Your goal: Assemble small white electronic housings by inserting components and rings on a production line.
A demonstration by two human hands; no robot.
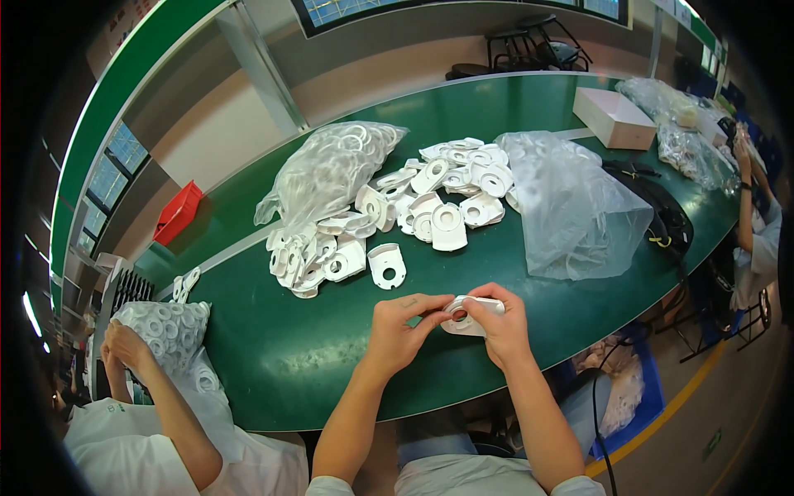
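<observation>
Over the near edge of the green table [273, 355], both my hands are closed on one white plastic part [468, 327] with a round hole. My left hand [400, 329] pinches its left side by the hole; whether a separate ring sits there I cannot tell. My right hand [503, 326] grips the right side, thumb on top. A single white part [387, 266] with a round hole lies just beyond my left hand. Past it spreads a heap of similar white parts [447, 225], some overlapping. Behind the heap's left side stands a clear bag [322, 169] of white rings.
A second clear bag [579, 223] slumps right of the heap, beside a black bag [666, 211]. Farther back are a white box [614, 120] and a red bin [178, 212]. A co-worker's hands [124, 347] work at a ring-filled bag [169, 326] on my left. Another person [757, 223] sits far right.
</observation>
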